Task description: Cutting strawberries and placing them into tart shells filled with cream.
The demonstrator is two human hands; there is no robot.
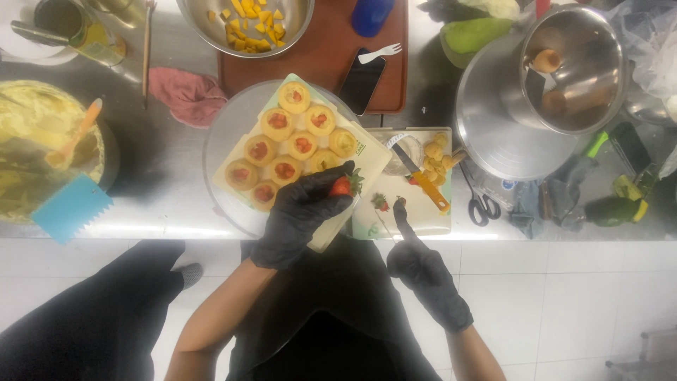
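The left hand (300, 215) pinches a strawberry (343, 185) at the tart tray (367, 152) edge, grip closed on it, fruit clear of the pastries. The right hand (423, 271) is empty, one finger extended, touching the cutting board (423, 212) on the worktop (169, 162).

A black rectangular smartphone (361, 81) lies with its screen dark, tilted, just beyond the far right edge of the round clear glass plate (218, 152), half on the reddish-brown board. Up at the far left corner from that plate stands a glass jar with a yellow label band (99, 44) around its side. Nothing else here shows a readable package or sign.
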